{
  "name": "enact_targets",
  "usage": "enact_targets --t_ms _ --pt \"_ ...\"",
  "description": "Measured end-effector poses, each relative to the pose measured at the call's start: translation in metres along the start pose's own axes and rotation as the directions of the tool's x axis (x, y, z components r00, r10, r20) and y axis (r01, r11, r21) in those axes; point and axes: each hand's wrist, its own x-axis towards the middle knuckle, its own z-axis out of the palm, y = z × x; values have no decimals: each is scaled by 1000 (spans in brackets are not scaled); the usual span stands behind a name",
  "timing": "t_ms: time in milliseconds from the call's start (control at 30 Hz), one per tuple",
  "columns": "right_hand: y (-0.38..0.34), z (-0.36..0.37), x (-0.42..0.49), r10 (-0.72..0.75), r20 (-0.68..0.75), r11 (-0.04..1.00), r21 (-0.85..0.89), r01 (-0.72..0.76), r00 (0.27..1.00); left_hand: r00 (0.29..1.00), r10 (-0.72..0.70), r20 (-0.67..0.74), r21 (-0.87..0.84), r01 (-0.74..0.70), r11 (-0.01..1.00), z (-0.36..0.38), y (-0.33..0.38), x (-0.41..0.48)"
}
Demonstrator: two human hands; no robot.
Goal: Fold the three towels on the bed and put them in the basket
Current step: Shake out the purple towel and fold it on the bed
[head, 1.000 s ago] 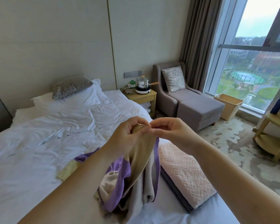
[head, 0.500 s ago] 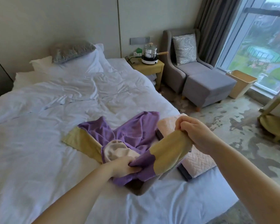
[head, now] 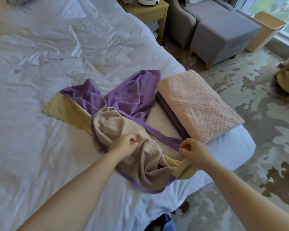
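A pale wooden nightstand [head: 150, 10] stands at top centre, with a grey upholstered armchair [head: 180, 22] and a square grey footstool [head: 223, 32] to its right on mottled grey-beige carpet [head: 265, 139].

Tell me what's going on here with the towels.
A person is handling a crumpled purple towel on the bed: the left hand grips its beige middle, the right hand pinches its yellow end. A folded pink towel lies on a folded grey towel beside it. The basket stands by the window.

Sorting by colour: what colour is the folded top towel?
The towel is pale pink, herringbone-textured; head view.
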Motion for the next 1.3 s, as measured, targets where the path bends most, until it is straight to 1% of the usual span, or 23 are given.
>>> enact_targets --t_ms 33,100,133,233,300,400,467,500,567,633,700,733,800,833,933,1000,1033,1100,1167,1233,1300 --pt "2 7 8 -5 -26 1000 10 5 1000 998 9 -66 12 -8 1000 -3 1 8" --pt "2 20 25 -13 -55 999 31 14 998 979 31 -201 114 -8 993 -9 2 23" --pt "1 27 33 -16 -57 999 35 18 998 961 33 -274 168 14 986 -14 0 30" --pt "-7 47 60 -53 -41 998 35 54 998 887 -29 -461 217 144 966 -28 -13 46" --pt "-15 60 78 -81 -30 996 21 81 996 850 -99 -518 186 225 956 -38 -29 56" --pt "-26 78 105 -86 -22 996 -22 86 996 820 -266 -507 118 372 921 -50 -50 69" --pt "-32 89 122 -75 4 995 -65 75 997 809 -358 -467 71 438 896 -56 -61 80" --pt "-34 95 129 -67 30 994 -83 69 997 810 -398 -430 20 449 893 -57 -66 84" --pt "-38 104 140 -56 102 994 -92 65 993 819 -468 -333 -151 443 884 -59 -73 93" --pt "-39 112 148 -26 195 997 -60 38 981 813 -516 -270 -288 443 849 -63 -79 98" --pt "-41 117 151 8 265 999 -40 3 964 822 -520 -230 -342 432 834 -69 -81 99" --pt "-44 118 151 -8 275 998 -54 24 961 842 -497 -208 -350 411 842 -73 -82 99" --pt "-55 115 149 -102 225 990 -72 121 969 879 -435 -194 -343 355 870 -85 -82 94" --pt "-64 110 146 -152 178 985 -48 163 972 888 -410 -209 -339 328 882 -93 -80 91" --pt "-105 84 136 -284 13 955 98 281 959 883 -380 -276 -266 309 913 -131 -76 78" --pt "-145 59 129 -345 -91 914 194 356 934 879 -368 -303 -201 318 926 -164 -69 62" --pt "-168 45 125 -378 -120 889 229 396 918 886 -354 -300 -159 319 934 -182 -65 51" --pt "-216 16 111 -461 -156 826 284 487 874 920 -296 -259 -62 290 955 -216 -53 23" --pt "-263 -13 89 -569 -191 731 328 599 800 956 -221 -193 0 225 974 -241 -47 -8" --pt "-302 -40 64 -655 -228 631 360 687 721 953 -258 -158 -70 250 966 -260 -45 -37" --pt "-329 -59 42 -707 -241 573 355 738 665 936 -298 -190 -125 278 953 -272 -50 -60"
